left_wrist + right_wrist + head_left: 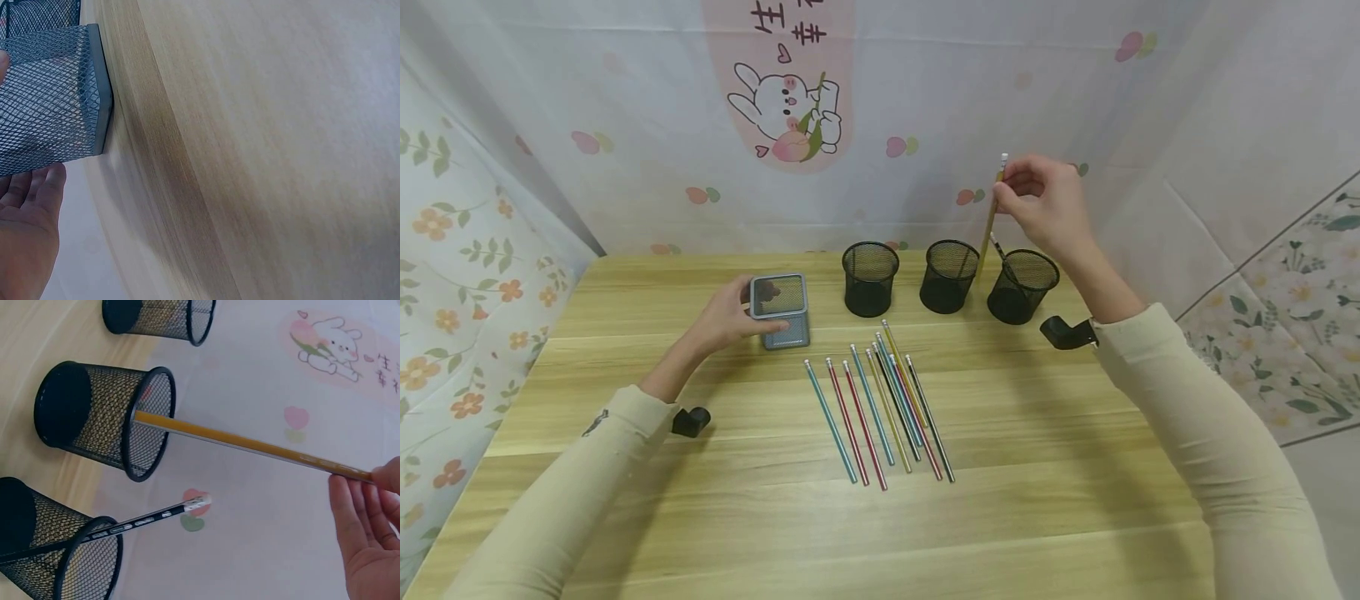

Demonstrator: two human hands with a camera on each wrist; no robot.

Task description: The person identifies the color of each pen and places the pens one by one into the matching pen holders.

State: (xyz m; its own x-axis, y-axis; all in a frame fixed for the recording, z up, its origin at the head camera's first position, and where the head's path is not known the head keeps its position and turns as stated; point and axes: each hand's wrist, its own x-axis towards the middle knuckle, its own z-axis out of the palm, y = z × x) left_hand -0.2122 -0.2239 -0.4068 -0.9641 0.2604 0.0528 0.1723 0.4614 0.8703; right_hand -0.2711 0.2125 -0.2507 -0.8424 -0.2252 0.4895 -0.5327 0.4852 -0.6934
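My left hand (pixel 724 318) holds a grey square mesh pen holder (pixel 786 332), fingers behind it and thumb across its near side; in the left wrist view, the holder (pixel 50 106) hides part of that hand. Raised at the right, my right hand (pixel 1048 200) pinches a yellow pencil (pixel 991 218) near its eraser end, which points up. The pencil's lower end overlaps the rim of the middle black round mesh cup (pixel 112 412) in the right wrist view. A black pencil (pixel 147 520) leans in the rightmost black cup (pixel 1011 304).
Several pencils (pixel 859 408), blue, red, yellow and black, lie side by side mid-table with erasers away from me. Another black mesh cup (pixel 868 300) stands between the grey holder and the middle cup. A printed white cloth (pixel 647 108) hangs behind the wooden table (pixel 1037 517).
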